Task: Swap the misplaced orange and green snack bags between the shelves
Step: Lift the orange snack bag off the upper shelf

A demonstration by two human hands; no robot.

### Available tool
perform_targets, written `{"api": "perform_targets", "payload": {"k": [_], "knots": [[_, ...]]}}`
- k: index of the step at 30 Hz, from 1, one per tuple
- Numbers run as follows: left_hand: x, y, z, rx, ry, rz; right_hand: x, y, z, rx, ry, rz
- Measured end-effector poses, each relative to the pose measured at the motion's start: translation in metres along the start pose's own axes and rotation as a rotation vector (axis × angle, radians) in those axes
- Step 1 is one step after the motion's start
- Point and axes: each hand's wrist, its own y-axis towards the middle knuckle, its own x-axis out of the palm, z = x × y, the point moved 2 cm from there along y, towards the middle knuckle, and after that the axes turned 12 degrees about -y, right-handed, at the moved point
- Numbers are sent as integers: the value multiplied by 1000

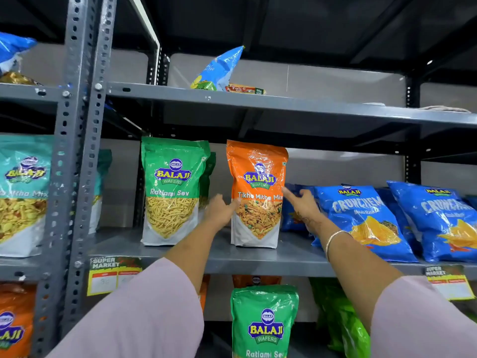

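Crisps (361, 218) (blue) beside orange bag (258, 195)

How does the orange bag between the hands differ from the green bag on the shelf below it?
The orange bag reads Tikha Mitha Mix; the green bag reads Ratlami Sev. The orange bag stands on the middle shelf with the left hand and right hand at its sides; the green bag stands untouched. Both are upright Balaji pouches.
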Motion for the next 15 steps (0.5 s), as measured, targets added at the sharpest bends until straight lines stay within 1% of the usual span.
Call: {"api": "perform_targets", "payload": {"k": [3,6,10,15], "knots": [[9,10,-16,-111,-72,-57,18,12,20,78,51,-107],[20,16,-34,-174,-154,-119,35,18,39,126,90,-172],[31,24,-51,-206,-198,-131,51,27,54,145,152,-183],[41,29,-60,-205,-309,-120,59,32,58,155,204,-277]]}}
